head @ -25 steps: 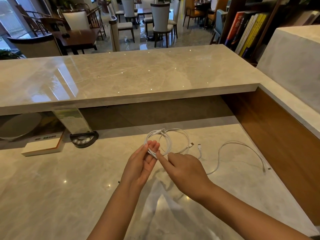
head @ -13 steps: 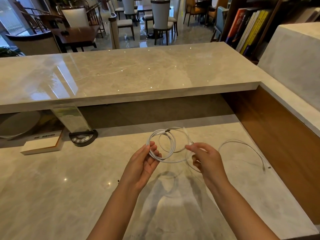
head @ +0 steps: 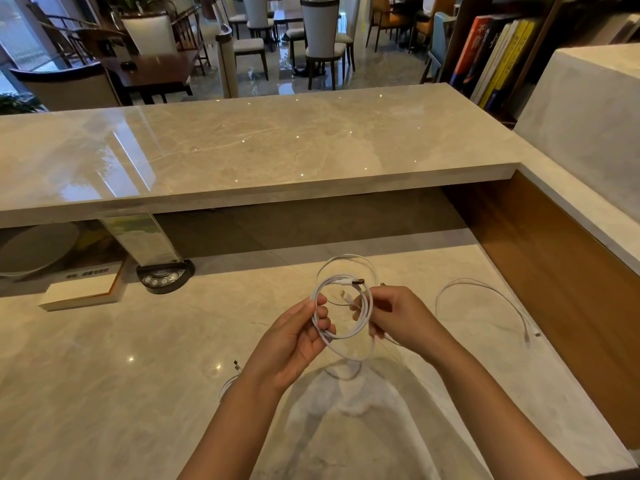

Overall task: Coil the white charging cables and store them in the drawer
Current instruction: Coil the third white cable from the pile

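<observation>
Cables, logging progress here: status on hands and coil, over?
Left hand and right hand both grip the coiled cable, held above the counter. Second cable loose, right. No drawer visible.

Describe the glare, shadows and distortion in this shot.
Head view: window glare streaks the upper counter at left; ceiling lights dot it with bright specks; the arms cast soft shadows on the desk under the coil; the wide lens bows the counter edge.
</observation>
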The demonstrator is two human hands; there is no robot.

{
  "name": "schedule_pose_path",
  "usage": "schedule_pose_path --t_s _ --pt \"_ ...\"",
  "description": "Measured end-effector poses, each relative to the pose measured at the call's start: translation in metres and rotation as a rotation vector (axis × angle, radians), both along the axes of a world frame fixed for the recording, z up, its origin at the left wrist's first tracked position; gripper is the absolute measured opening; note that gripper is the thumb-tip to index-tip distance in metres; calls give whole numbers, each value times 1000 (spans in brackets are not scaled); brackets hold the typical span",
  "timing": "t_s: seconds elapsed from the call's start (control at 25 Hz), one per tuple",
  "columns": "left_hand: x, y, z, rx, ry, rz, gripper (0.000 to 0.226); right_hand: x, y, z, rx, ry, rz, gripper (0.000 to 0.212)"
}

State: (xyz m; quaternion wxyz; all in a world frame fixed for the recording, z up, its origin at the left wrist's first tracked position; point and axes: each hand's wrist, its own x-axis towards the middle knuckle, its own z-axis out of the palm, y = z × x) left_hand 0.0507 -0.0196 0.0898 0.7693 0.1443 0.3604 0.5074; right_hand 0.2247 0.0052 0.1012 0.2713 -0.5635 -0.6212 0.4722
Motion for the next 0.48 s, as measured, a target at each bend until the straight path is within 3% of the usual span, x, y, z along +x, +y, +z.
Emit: schedule_pose_path --t_s 0.2,0.28,0.32,0.4,0.48 --pt "2 3 -7 -64 -7 87 25 -13 -15 -6 25 412 -109 36" --pt "4 4 -8 -78 -5 120 23 -16 -18 -13 155 354 -46 44" --pt "5 4 -9 -82 -8 127 23 -16 -17 -16 235 278 -24 38" --pt "8 4 -9 -78 -5 128 23 -17 -16 -20 361 181 -64 26" --pt "10 3 -8 -69 10 130 23 -16 -16 -19 443 159 -169 27"
